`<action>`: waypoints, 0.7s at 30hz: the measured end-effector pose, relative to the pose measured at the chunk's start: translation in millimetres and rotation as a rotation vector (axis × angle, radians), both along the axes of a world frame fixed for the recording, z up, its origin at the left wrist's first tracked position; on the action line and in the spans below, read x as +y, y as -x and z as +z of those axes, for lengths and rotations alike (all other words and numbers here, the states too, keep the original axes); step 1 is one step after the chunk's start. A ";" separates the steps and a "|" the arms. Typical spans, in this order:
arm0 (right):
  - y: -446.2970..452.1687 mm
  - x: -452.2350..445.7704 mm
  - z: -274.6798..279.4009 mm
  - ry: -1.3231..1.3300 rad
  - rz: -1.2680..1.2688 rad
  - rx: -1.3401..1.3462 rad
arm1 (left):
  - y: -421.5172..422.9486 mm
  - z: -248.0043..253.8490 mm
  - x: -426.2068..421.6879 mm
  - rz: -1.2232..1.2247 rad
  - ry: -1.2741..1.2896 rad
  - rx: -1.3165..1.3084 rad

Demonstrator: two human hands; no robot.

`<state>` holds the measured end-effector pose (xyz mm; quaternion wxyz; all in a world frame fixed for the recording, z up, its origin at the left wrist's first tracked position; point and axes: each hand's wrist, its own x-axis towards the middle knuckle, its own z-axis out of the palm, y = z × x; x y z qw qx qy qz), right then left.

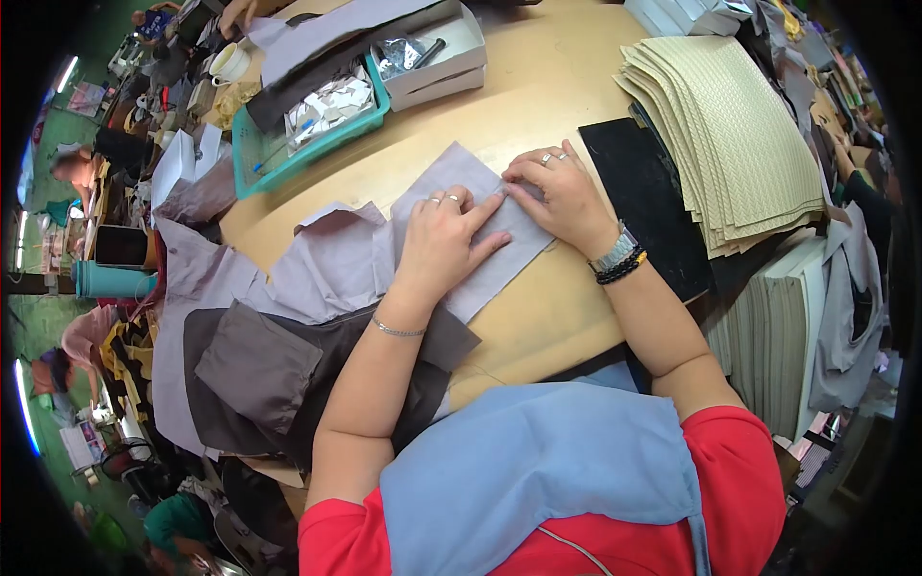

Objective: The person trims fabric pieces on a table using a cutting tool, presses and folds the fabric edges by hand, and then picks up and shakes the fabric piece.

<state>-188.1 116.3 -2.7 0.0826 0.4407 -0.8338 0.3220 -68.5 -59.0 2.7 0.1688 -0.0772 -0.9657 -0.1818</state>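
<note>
A light grey-purple fabric piece lies on the wooden table, its upper corner pointing away from me. My left hand rests on it with fingers apart, the index finger reaching toward the fabric's right part. At that right edge my right hand has thumb and index finger pinched together at the cloth. More light fabric lies crumpled to the left of my left hand. Dark grey fabric with a patch on it spreads under and beside my left forearm.
A teal tray with white pieces and a white box stand at the back. Patterned yellowish sheets overlap a black board on the right. Grey stacked material is below them. Other people are at the left.
</note>
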 end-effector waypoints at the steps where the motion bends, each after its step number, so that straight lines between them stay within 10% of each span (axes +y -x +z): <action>1: -1.1 -1.3 1.2 -0.012 -0.009 0.009 | 0.0 0.2 0.4 -0.001 0.010 0.005; 21: -16.8 6.6 -1.8 -0.046 0.168 0.092 | -10.1 3.1 -1.1 0.055 0.056 -0.030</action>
